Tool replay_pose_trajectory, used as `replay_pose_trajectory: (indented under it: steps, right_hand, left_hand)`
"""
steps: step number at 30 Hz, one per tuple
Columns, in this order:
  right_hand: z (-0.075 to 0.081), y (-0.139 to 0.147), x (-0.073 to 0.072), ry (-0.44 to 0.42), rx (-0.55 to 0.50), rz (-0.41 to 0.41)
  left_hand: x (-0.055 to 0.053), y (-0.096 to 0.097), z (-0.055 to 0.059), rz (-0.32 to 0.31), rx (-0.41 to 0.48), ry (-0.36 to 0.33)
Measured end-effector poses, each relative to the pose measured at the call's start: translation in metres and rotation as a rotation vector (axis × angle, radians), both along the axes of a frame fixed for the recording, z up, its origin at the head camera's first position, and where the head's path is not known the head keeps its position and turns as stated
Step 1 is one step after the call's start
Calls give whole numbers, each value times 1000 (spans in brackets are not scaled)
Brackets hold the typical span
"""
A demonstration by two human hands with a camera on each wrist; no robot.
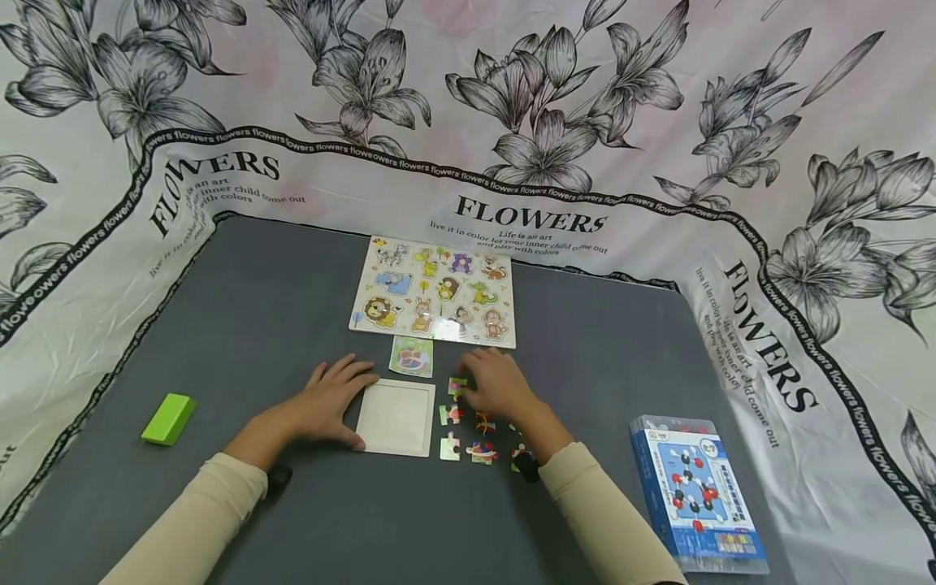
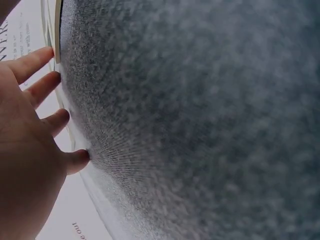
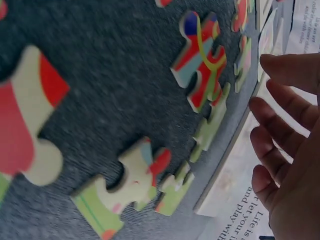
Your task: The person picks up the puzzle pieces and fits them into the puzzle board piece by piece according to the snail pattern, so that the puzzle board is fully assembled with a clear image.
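Observation:
A white square puzzle tray lies bare on the grey table. My left hand rests at its left edge, thumb and fingers spread. In the left wrist view the fingers of my left hand are extended, fingertips close to the table. Colourful jigsaw pieces lie loose to the right of the tray. Over the farthest of them is my right hand, fingers loosely bent. The right wrist view shows no piece between the thumb and fingers of my right hand; a red and blue piece lies nearby.
A small picture card sits just beyond the tray, below a board of cartoon animals. A green block stands far left. At the right is a blue box with molecule pictures. Floral cloth borders the table.

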State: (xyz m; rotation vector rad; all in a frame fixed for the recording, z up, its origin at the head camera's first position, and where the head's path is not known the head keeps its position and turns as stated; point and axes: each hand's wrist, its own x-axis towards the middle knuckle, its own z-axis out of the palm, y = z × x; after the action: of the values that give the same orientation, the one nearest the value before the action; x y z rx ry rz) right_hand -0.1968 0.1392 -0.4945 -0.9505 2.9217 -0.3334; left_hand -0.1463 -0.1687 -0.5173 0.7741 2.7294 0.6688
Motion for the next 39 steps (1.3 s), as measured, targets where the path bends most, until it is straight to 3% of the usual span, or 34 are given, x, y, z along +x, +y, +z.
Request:
replay_pose_trajectory:
  steps: [10, 21, 29, 39]
  right_hand:
    - [-9, -10, 2, 0, 22, 46]
    - [-10, -11, 4, 15, -8, 38]
    - [0, -45, 10, 41, -46, 160]
    - [-8, -87, 15, 34, 3, 200]
  left_hand:
    - [0, -7, -1, 26, 3, -30]
    - [-5, -2, -3, 4, 17, -36]
    - [-7, -1, 1, 20, -8, -56]
    - [-8, -3, 5, 26, -46, -77]
